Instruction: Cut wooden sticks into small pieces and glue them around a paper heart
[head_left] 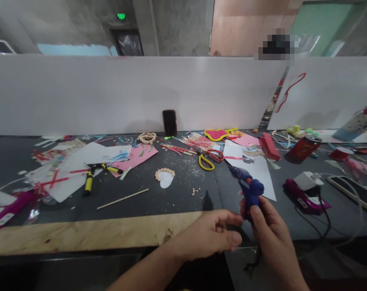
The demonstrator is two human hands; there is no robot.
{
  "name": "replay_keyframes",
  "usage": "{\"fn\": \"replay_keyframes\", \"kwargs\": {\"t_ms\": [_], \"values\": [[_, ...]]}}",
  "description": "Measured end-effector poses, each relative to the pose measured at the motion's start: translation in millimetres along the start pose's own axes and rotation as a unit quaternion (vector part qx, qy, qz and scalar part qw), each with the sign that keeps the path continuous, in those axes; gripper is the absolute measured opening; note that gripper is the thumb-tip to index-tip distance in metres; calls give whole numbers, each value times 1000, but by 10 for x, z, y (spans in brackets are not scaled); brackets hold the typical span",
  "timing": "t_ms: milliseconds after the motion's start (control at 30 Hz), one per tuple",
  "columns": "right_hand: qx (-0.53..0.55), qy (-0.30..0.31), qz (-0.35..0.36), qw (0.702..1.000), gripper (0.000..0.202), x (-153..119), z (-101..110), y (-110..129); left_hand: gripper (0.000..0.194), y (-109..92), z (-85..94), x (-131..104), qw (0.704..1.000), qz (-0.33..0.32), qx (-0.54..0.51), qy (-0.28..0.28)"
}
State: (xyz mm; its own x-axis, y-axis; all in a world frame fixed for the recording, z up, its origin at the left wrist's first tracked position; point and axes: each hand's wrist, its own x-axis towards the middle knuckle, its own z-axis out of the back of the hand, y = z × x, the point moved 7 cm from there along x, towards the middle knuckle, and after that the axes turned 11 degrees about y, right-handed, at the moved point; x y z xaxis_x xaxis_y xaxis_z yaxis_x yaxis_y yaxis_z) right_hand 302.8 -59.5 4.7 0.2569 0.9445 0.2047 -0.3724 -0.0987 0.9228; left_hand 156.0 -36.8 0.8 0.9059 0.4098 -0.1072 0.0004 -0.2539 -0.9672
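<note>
And the right hand point(273, 230) covers the glue gun point(252, 192) at its grip; left edge slices a purple power strip point(12, 209), right edge clips a smartphone point(357, 192), pixelated patch point(276, 47) above!

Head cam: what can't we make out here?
Head view, all:
blue glue gun: grip partly hidden by right hand
far-left purple power strip: cut by left edge
dark-screened device: cut by right edge
red can: lettering blurred
loose beads: too small to count

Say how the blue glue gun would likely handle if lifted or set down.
The glue gun looks hard-shelled, so probably stiff. The right hand seems to support it alone, suggesting modest weight. Its rounded body may tip or roll if laid down.
</note>
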Motion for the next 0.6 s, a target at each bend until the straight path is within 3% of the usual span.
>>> {"fn": "replay_keyframes", "kwargs": {"t_ms": [100, 200, 333, 400, 500, 600], "values": [[-54, 21, 11, 998, 42, -21, -108, 69, 47, -31, 186, 22, 992, -27, 52, -111], [-139, 24, 75, 987, 40, -57, -243, 234, 51, -5, 296, 41, 979, -70, 1, -191], [-188, 110, 172, 961, 40, -70, -457, 413, 48, 34, 360, 25, 954, -133, -127, -235], [-206, 155, 207, 944, 33, 10, -467, 462, 41, 33, 413, -32, 942, -161, -160, -247], [-247, 134, 205, 937, 23, 370, -279, 448, 33, 63, 506, -152, 926, -179, -208, -260], [-356, 120, 132, 917, 27, 967, -156, 289, 35, 123, 542, -241, 911, -176, -285, -239]]}}
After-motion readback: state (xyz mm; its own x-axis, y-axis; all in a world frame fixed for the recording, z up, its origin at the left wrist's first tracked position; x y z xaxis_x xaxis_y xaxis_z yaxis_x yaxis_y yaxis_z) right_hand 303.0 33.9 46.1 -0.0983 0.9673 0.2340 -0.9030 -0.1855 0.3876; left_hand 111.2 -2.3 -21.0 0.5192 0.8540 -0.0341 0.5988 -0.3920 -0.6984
